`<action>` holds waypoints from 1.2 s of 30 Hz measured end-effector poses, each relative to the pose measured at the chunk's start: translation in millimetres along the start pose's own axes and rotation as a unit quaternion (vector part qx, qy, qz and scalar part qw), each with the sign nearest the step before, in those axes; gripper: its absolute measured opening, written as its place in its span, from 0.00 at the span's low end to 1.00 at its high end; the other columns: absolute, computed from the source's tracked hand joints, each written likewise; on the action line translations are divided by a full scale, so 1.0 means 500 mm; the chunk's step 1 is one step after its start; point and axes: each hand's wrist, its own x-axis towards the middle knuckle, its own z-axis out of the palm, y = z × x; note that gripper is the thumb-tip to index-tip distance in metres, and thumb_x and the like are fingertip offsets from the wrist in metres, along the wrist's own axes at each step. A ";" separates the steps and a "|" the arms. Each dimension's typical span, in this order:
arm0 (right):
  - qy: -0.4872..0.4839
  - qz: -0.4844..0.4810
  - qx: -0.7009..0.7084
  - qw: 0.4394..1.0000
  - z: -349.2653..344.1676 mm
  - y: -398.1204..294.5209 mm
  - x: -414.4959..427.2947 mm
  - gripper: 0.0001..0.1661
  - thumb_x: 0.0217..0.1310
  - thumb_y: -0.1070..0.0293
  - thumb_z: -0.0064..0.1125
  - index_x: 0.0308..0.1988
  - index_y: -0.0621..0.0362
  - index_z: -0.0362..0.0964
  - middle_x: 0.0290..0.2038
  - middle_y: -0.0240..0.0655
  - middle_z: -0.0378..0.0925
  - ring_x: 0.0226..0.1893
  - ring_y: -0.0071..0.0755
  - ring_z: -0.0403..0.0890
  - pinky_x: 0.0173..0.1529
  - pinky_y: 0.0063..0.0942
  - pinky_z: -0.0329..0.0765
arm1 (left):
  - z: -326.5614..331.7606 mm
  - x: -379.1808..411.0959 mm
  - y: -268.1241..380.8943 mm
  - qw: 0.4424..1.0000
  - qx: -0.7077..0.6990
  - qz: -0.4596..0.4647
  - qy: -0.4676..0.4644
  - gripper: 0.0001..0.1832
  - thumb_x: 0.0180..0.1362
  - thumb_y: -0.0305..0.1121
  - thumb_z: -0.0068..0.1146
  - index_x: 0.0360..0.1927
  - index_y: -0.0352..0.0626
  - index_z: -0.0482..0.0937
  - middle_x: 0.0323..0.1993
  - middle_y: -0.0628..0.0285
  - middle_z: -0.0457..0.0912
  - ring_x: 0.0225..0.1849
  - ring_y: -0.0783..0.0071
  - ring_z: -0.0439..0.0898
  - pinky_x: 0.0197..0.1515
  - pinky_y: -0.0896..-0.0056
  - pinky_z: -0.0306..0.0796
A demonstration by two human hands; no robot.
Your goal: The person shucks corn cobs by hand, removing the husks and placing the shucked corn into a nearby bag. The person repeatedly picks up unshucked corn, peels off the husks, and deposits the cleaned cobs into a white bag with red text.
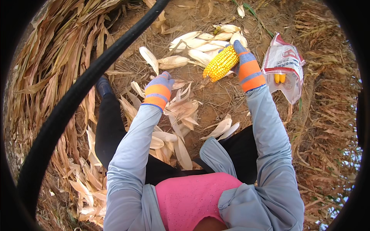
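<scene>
My right hand [245, 62], in a grey-blue and orange knit glove, grips a husked yellow corn cob [222, 64] whose bare end points down and to the left. My left hand [159, 85] wears a matching glove and is some way left of the cob, its fingers curled. A pale dry husk [149, 59] meets its fingertips; whether they hold it is hidden. Just beyond the cob lies a pile of ears in their husks [189, 43], with one more husk-covered ear [173, 61] at its near left side.
Loose dry husks [182, 108] litter the soil between my legs. At the right, a white and red printed woven sack [284, 65] lies with its mouth towards me and yellow cobs [279, 78] inside. Dry corn stalks [78, 37] are heaped at the left. A black strap [86, 75] crosses the view.
</scene>
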 end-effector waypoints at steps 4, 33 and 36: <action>0.014 -0.061 -0.143 0.988 -0.015 0.022 0.011 0.23 0.51 0.52 0.53 0.40 0.59 0.69 0.34 0.33 0.73 0.33 0.26 0.73 0.36 0.24 0.71 | 0.043 -0.001 0.027 0.936 -0.233 0.218 0.150 0.24 0.52 0.40 0.53 0.49 0.39 0.66 0.41 0.53 0.74 0.40 0.59 0.74 0.42 0.65 0.67; -0.254 -0.113 -0.504 0.818 0.073 0.030 -0.124 0.27 0.44 0.58 0.60 0.41 0.66 0.65 0.28 0.42 0.75 0.28 0.37 0.76 0.34 0.29 0.70 | -0.073 -0.009 -0.003 0.875 -0.474 0.070 0.066 0.16 0.57 0.37 0.47 0.45 0.39 0.69 0.21 0.61 0.73 0.16 0.74 0.71 0.18 0.76 0.64; -0.244 -0.096 -0.534 0.804 0.042 0.021 -0.106 0.25 0.45 0.58 0.58 0.39 0.66 0.66 0.28 0.41 0.74 0.28 0.32 0.75 0.33 0.28 0.70 | -0.052 -0.019 -0.004 0.991 -0.041 0.084 0.092 0.26 0.50 0.48 0.52 0.50 0.46 0.68 0.48 0.45 0.69 0.49 0.55 0.70 0.49 0.65 0.64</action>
